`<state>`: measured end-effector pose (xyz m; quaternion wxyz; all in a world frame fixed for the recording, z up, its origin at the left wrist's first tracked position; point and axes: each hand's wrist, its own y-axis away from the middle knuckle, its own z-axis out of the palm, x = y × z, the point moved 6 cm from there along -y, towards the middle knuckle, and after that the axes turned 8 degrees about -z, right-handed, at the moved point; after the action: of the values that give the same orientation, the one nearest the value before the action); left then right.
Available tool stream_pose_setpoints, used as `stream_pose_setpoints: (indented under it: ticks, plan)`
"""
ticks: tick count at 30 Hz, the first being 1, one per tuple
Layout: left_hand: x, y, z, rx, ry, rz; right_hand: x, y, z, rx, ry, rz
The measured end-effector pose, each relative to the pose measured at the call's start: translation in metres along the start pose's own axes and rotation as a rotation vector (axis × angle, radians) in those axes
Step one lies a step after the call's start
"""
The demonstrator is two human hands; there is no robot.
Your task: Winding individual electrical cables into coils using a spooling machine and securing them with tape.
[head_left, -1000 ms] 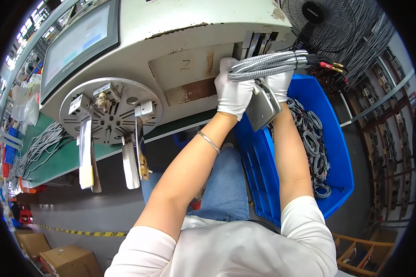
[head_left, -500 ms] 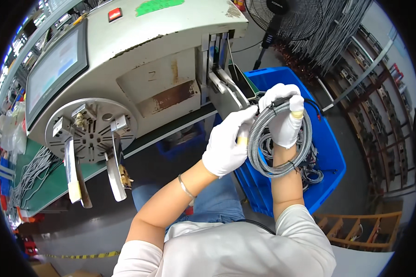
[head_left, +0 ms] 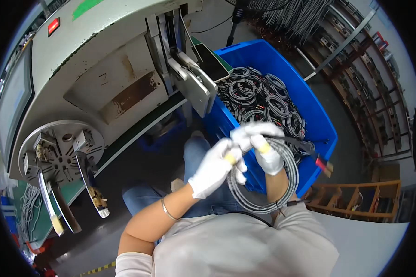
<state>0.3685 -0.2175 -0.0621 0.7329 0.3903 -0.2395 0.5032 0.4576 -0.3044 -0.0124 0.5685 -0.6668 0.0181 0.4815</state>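
A coil of grey braided cable (head_left: pixel 289 177) hangs from my gloved hands in front of my body. My right hand (head_left: pixel 262 147) is closed round the upper part of the coil, its fingers slightly blurred. Close against it, my left hand (head_left: pixel 217 166) pinches at the coil's upper left side, fingertips together. A dark tie binds the bottom of the loop. The cable's black end with a red connector (head_left: pixel 322 165) sticks out to the right. Both white gloves have yellow tape on the thumbs.
A blue bin (head_left: pixel 316 115) holding several coiled cables stands beyond my hands. At the left is a cream machine (head_left: pixel 111 60) with a round slotted disc (head_left: pixel 62 152) and protruding metal arms. A wooden rack (head_left: pixel 356 187) sits at the lower right, metal shelving (head_left: pixel 351 74) behind.
The coil has come lower and closer to my body, and my hands have drawn together at its top. My view has shifted right, showing more of the bin's cables.
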Motion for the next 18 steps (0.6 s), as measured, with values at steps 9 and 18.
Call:
stream_pose_setpoints:
  ticks: [9, 18]
  plan:
    - [-0.143, 0.098, -0.145, 0.369, 0.158, -0.359, 0.093, 0.01, -0.205, 0.569, 0.42, 0.631]
    - [-0.155, 0.225, -0.231, 0.896, 0.411, 0.047, 0.219, -0.009, -0.351, 0.694, 0.809, 1.007]
